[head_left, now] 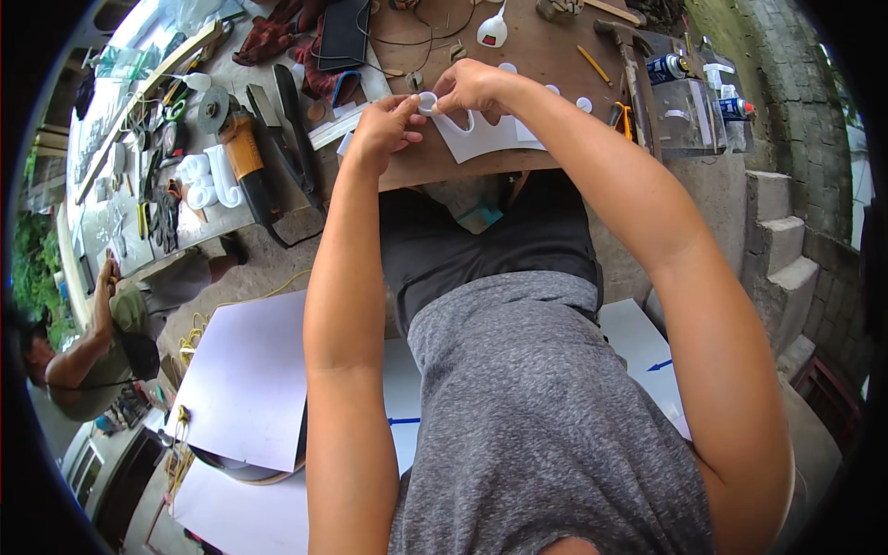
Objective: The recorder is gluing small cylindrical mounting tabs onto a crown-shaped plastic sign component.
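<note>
Near the front edge of the brown work table (pixel 407 176), my two hands meet over a small white ring (pixel 426 101). My left hand (pixel 387 128) pinches its left side between thumb and fingers. On the other side my right hand (pixel 470 89) grips the ring's right edge with bent fingertips. Just below my right hand lies a white sheet (pixel 476 141) with curved cut-outs along its top. A white strip (pixel 338 128) is beside my left hand. Small white discs (pixel 584 104) lie farther right, partly behind my right forearm.
Left of my hands lie an angle grinder (pixel 242 153), long black-handled tools (pixel 294 120) and white curved shapes (pixel 208 178). A white squeeze bottle (pixel 493 31), a pencil (pixel 594 65) and a hammer (pixel 631 55) are beyond. Another person (pixel 102 347) works at far left.
</note>
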### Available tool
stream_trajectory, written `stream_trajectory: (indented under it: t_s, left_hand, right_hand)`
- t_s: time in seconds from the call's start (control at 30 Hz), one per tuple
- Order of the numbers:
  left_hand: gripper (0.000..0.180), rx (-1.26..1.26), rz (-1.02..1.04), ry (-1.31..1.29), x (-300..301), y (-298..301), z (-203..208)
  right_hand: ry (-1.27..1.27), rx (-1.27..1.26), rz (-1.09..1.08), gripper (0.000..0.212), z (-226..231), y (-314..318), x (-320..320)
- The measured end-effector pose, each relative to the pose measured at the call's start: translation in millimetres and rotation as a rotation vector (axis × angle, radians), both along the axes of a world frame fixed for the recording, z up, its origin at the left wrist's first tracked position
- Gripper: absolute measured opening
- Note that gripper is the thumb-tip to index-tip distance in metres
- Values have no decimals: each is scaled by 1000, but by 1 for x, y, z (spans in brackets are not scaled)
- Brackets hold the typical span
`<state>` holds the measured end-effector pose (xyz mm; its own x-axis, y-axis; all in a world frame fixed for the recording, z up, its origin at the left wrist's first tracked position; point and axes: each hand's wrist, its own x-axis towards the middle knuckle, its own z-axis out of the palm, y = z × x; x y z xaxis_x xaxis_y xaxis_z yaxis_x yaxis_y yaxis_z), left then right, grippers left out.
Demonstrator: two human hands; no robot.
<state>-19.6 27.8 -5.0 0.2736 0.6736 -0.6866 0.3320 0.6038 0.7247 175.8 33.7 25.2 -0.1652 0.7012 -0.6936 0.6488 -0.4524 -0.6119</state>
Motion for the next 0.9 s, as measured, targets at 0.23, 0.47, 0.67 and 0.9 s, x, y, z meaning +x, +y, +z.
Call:
stream_trajectory:
  t_s: [0.23,0.47,0.67,0.9]
  left_hand:
    - [43,-34,-3,-38,0,2,2]
    - [47,43,19,4,6,-4,5]
    - [53,109,27,2,6,-15,6]
    - [55,197,42,-14,10,-19,0]
  right_hand:
    - [31,90,-68,63,-22,2,1]
    - [8,105,-65,61,-13,-1,2]
    - [3,78,-56,56,-1,-2,4]
    - [29,165,-131,55,-11,-9,4]
